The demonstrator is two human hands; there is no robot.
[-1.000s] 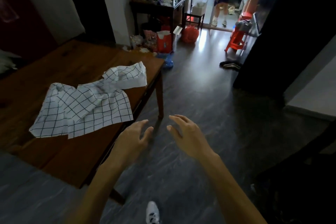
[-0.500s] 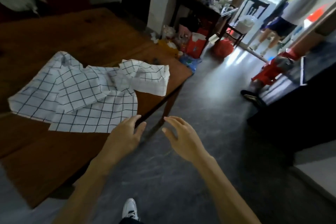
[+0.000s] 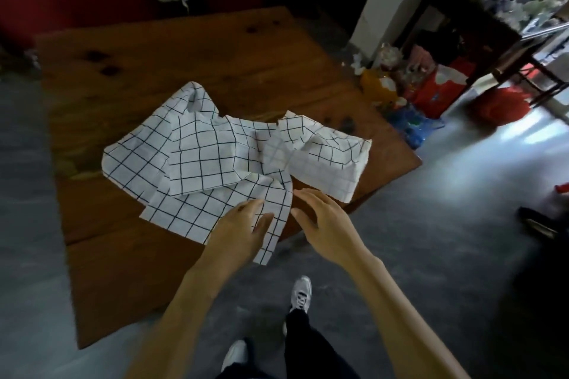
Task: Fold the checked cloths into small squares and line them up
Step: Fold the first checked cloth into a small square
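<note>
A pile of white checked cloths [image 3: 215, 160] with thin black lines lies crumpled on the brown wooden desk [image 3: 160, 71], near its right edge. One corner of the front cloth hangs a little over the desk's edge. The left hand [image 3: 243, 228] lies over that front cloth, near the corner, with its fingers [image 3: 251, 206] spread and loose, not curled round anything. The right hand [image 3: 326, 221] is just beside the same corner, over the desk's edge, fingers straight and loose too, holding nothing. I cannot tell if it touches the cloth. Below the arms are dark trousers and white shoes [image 3: 301, 294] on the grey floor [image 3: 431, 224]. By the wall at the right stand red bags [image 3: 437, 89], but any writing on them is too blurry to read.
</note>
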